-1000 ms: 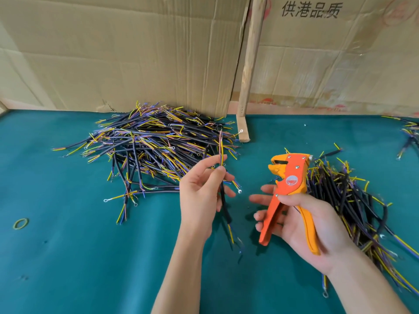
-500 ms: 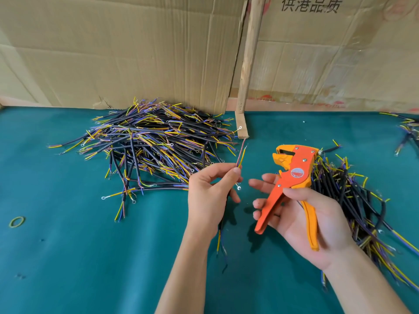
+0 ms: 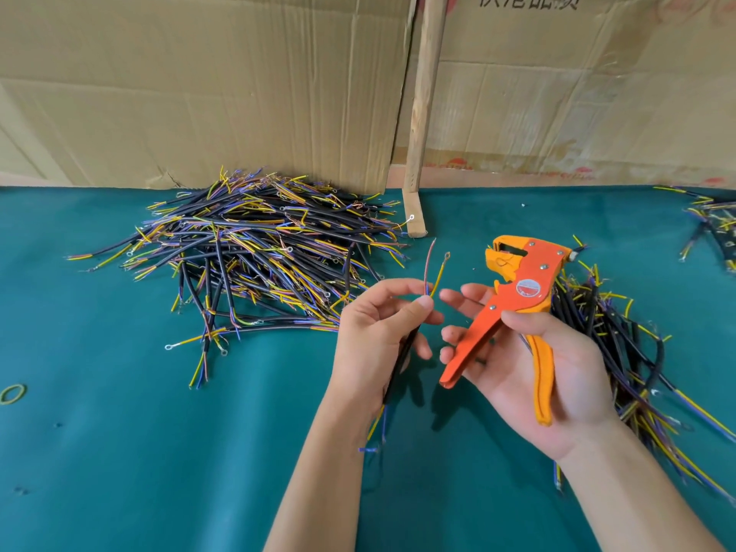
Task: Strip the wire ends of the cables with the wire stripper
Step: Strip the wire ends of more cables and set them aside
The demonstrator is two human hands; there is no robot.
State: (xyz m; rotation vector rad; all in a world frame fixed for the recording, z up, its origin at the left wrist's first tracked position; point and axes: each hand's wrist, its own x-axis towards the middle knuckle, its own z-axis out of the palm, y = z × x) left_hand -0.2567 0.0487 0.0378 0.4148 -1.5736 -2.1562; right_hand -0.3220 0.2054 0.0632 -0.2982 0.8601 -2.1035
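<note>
Above the left hand (image 3: 378,332), which is pinching a cable (image 3: 402,360), 2 wire ends are fanning toward the stripper (image 3: 517,288) the right hand (image 3: 549,376) is gripping, likely needing feeding into its jaws.

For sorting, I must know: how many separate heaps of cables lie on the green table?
3: a big heap at back left, one behind the right hand, and one at the far right edge, partly out of view.

Cut-off, unreadable print on cardboard (image 3: 597,73)
</note>
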